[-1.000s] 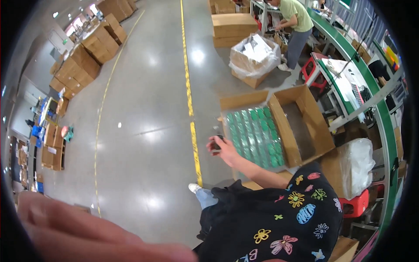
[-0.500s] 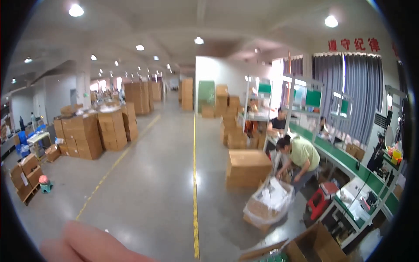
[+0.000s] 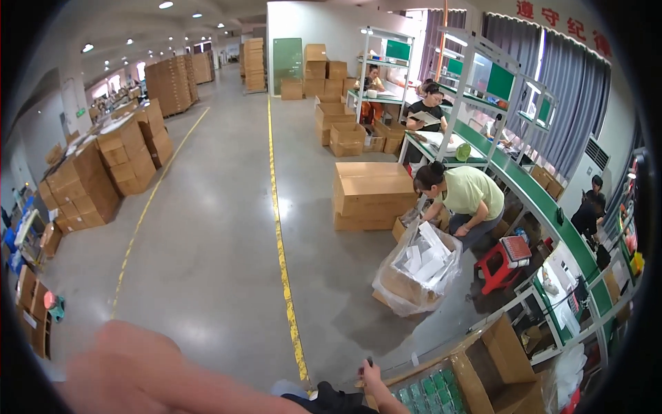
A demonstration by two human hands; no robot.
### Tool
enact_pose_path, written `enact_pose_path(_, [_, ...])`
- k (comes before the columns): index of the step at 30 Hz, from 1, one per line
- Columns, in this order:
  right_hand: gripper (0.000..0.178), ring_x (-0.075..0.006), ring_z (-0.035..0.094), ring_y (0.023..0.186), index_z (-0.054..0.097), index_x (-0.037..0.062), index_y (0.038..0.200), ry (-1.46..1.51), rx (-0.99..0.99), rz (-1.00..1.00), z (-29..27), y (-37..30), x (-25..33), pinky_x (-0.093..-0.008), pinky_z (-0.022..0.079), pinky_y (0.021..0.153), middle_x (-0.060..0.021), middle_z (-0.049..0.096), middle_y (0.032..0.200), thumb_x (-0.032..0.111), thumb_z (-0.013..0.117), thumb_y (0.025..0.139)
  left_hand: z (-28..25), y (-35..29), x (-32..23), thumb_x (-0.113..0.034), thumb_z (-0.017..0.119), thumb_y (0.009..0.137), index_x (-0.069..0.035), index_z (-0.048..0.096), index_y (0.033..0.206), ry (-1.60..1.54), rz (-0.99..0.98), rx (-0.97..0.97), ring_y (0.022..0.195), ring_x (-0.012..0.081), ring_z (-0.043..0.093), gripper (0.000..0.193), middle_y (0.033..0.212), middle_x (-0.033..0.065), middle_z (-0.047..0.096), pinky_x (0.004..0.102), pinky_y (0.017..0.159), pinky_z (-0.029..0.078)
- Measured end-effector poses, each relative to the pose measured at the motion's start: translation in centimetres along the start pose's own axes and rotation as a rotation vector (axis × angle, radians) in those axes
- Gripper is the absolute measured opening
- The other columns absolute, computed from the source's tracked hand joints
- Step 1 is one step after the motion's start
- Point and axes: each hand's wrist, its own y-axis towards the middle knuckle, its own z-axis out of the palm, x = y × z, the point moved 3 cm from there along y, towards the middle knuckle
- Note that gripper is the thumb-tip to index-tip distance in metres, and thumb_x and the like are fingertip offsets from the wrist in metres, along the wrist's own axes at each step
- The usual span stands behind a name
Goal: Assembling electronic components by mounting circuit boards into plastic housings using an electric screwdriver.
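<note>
The right hand (image 3: 370,376) is showing at the lower edge, just beside the near-left rim of an open cardboard box (image 3: 483,366) and it is gripping a small dark object (image 3: 369,361), too small to identify. Green packs (image 3: 431,390) are lying inside this box. The left hand (image 3: 152,372) is appearing as a big blur far left of the box; I cannot tell its grip.

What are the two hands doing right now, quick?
Left hand: a big blur close to the camera; cannot tell.
Right hand: fingers closed on a small dark thing, beside the open cardboard box.
</note>
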Motion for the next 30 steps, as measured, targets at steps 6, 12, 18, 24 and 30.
enact_pose_path(6, [0.026,-0.0129,0.052,0.049,0.056,0.0037,0.087,-0.161,0.162,-0.233,12.8,11.9,14.4,-0.0288,0.042,0.044,-0.0029,0.052,0.059,0.03,0.055,0.091,0.6,-3.7,17.6,-0.013,0.067,0.08,-0.001,0.044,0.105,-0.103,0.015,-0.066,0.049,0.0135,0.046,0.036,0.073,0.0085,0.053,0.0232,0.04,0.041])
enact_pose_path(12, [0.028,-0.0119,0.046,0.047,0.052,0.0046,0.077,-0.3,-0.026,-0.113,15.5,22.0,21.4,-0.0283,0.04,0.042,-0.0016,0.049,0.058,0.028,0.054,0.092,2.1,-23.0,40.5,0.009,0.051,0.081,-0.004,0.05,0.1,-0.063,-0.799,0.223,0.07,0.0199,0.062,0.023,0.082,0.0082,0.06,0.0307,0.065,0.049])
enact_pose_path(18, [0.032,-0.0136,0.049,0.051,0.052,0.0034,0.093,-0.061,-0.012,-0.083,18.6,29.4,28.1,-0.0306,0.044,0.045,-0.0011,0.05,0.064,0.035,0.05,0.092,9.0,-44.5,53.6,-0.009,0.052,0.09,-0.002,0.062,0.097,-0.239,-1.575,0.811,0.077,0.0163,0.066,0.014,0.083,0.0094,0.067,0.0281,0.07,0.051])
enact_pose_path(24, [0.049,-0.0173,0.052,0.051,0.041,0.0016,0.121,-0.083,-0.201,0.089,20.0,42.4,31.3,-0.0335,0.049,0.047,-0.0082,0.053,0.073,0.043,0.043,0.094,8.4,-62.3,66.9,-0.016,0.049,0.089,0.0,0.064,0.101,-0.104,-1.571,1.251,0.075,0.0154,0.065,0.025,0.084,0.0101,0.068,0.0281,0.071,0.051])
enact_pose_path(30, [0.048,-0.0195,0.054,0.053,0.042,0.0006,0.12,0.054,-0.33,0.099,20.5,57.4,41.2,-0.0338,0.048,0.043,-0.0121,0.056,0.09,0.04,0.045,0.093,2.3,-70.3,77.8,-0.019,0.055,0.085,-0.004,0.068,0.1,0.241,-2.353,1.144,0.076,0.0188,0.065,0.024,0.085,0.0087,0.069,0.0302,0.063,0.052])
